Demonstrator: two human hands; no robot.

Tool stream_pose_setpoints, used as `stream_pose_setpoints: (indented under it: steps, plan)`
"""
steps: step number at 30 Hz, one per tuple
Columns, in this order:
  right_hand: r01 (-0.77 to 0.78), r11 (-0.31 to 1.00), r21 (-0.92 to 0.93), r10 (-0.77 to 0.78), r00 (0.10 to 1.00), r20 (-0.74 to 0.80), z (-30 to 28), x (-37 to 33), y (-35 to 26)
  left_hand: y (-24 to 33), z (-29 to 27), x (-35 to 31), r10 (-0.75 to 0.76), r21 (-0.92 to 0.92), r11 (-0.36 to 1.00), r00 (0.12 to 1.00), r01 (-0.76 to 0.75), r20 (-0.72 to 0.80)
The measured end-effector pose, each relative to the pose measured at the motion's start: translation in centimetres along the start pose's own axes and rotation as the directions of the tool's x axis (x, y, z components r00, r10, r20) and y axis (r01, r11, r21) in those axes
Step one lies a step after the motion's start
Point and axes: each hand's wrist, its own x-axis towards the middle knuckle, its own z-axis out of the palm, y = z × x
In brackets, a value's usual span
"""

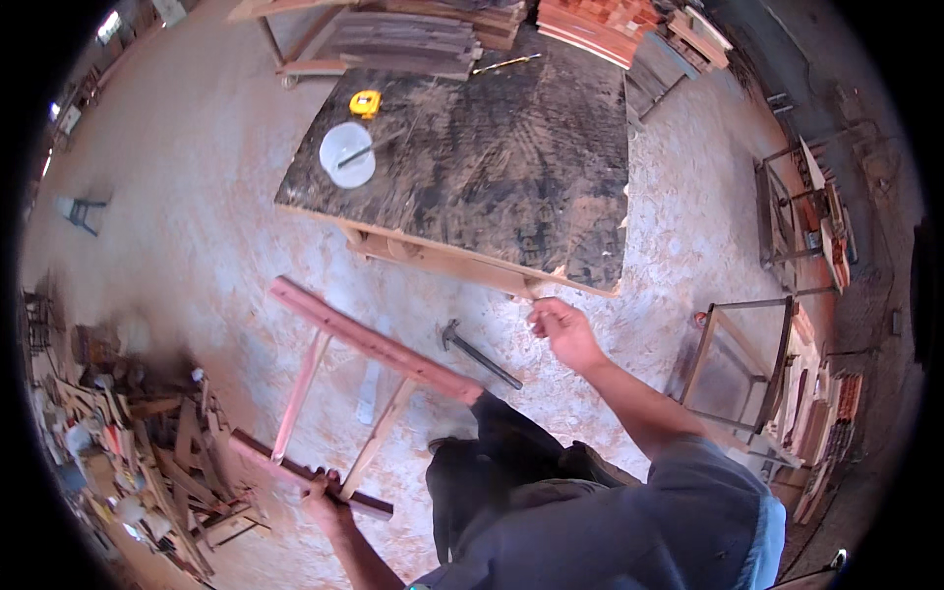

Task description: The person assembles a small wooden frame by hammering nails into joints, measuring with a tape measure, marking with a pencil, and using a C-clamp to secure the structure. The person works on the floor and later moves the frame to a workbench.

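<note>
A reddish wooden frame (369,339), made of two long rails joined by two thinner rungs, is tilted in front of me. My left hand (323,500) is wrapped around its nearer rail, close to one rung. The farther rail's right end lies against my dark trouser leg. My right hand (565,332) is raised at the near edge of the workbench (511,147). Its fingers are curled together; whether something small is in them is hidden. On the floor between the frame and my right hand lies a hammer (480,356) with a dark handle.
On the bench sit a white bowl (344,177) with a dark stick in it, a yellow tape measure (365,103) and a thin yellow stick (506,64). Stacked boards (403,44) stand behind. Wood scraps (167,452) are heaped at left; a metal-framed stand (737,364) is at right.
</note>
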Motion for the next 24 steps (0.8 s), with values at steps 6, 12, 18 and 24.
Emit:
stream_pose_setpoints:
  steps: [6, 12, 18, 24]
  plan:
    - [-0.051, 0.990, 0.134, 0.097, 0.927, -0.363, -11.0, -1.4, 0.3, -1.3, 17.2, -2.6, -0.005, 0.154, 0.988, 0.976, -0.029, 0.217]
    - [-0.061, 0.985, 0.161, 0.137, 0.846, -0.515, -14.1, -4.1, -1.6, -6.4, 29.2, -0.4, -0.186, 0.374, 0.925, 0.945, 0.075, 0.270]
    - [-0.076, 0.996, 0.056, 0.094, 0.836, -0.540, -11.9, -3.8, -2.9, -11.5, 37.6, 1.7, -0.252, 0.281, 0.942, 0.941, 0.185, 0.226]
    - [-0.223, 0.975, 0.001, 0.184, 0.802, -0.569, -8.3, -0.8, -2.7, -14.2, 40.1, 2.7, -0.253, 0.314, 0.930, 0.953, 0.193, 0.164]
